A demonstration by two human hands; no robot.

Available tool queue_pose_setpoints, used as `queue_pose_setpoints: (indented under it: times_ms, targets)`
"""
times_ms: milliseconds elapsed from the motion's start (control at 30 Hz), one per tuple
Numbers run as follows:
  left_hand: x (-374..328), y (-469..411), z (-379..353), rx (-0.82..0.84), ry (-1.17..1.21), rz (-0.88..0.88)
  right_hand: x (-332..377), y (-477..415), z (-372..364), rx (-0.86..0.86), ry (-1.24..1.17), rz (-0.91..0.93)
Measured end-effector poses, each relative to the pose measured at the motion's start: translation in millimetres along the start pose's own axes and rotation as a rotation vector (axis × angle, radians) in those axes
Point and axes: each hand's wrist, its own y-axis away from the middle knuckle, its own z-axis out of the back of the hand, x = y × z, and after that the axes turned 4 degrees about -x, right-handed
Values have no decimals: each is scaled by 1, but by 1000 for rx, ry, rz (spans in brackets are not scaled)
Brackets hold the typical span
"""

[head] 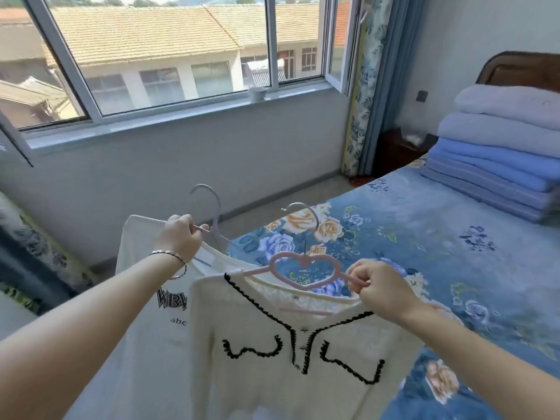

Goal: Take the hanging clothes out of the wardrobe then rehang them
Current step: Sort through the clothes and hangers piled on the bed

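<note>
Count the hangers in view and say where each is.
2. The white hanger, carrying the printed T-shirt, in the left hand; the pink heart hanger, carrying the black-trimmed cardigan, in the right hand. No others visible.

Shirt [157,344] at seven o'clock: black "WBV", cut off by a cardigan, "abc" at its six

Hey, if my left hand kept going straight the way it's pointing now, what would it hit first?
Probably the neck of the white hanger that the left hand already pinches. Past that lies the floral bedspread, though depth is hard to judge.
</note>
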Motion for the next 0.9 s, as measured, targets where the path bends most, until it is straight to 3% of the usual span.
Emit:
queue_pose_setpoints:
  times_ms: [333, 667, 900]
  targets:
    - [-27, -183, -86, 138, -122, -84, -36, -158, -10, -34, 109, -138]
    - [-100, -372, -312, 515, -122, -306, -100, -297, -65, -144, 113, -326]
    - [-192, -433, -455, 729, -37, -538, -134, -353, -99, -199, 126, -396]
